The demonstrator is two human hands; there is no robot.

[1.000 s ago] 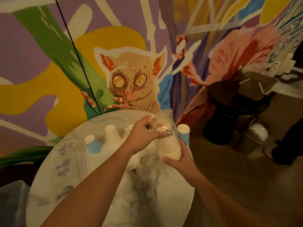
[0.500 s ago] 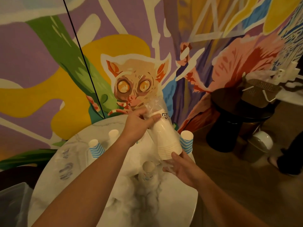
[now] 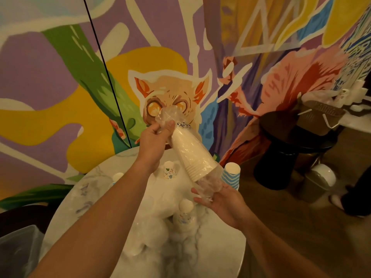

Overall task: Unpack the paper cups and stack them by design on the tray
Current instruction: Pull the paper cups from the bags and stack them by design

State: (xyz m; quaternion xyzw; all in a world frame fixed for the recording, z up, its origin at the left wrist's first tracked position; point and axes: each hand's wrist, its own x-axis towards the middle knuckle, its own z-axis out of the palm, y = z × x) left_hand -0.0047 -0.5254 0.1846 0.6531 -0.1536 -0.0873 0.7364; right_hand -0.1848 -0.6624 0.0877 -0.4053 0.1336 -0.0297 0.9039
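Stack [image 3: 190,155] of plain cups, sheathed in clear wrap [image 3: 170,115], hung in the air above the marble top [image 3: 220,255], between the two hands. Long axis slanted: bunched, closed end of wrap up and away to the left, rims down and toward the right. Left hand [image 3: 154,137] clamped on that bunched end, thumb and fingers pinching plastic just above the cup bases. Right hand [image 3: 222,199] spread palm-up right below the rims, fingers relaxed, touching only the loose tail of wrap, gripping nothing. Hands apart, one at each end, the right one nearer the mouth, the likely exit for the cups. Judged mid-unpacking: stack not yet free of wrap. Next move probably a catch or a pull along the slant.

On the top: striped cups [image 3: 230,175] at the far right edge, just beside the rims; patterned cup [image 3: 169,173] behind the left wrist; pale cups [image 3: 185,213] near the right hand, among crumpled plastic. No separate tray made out.
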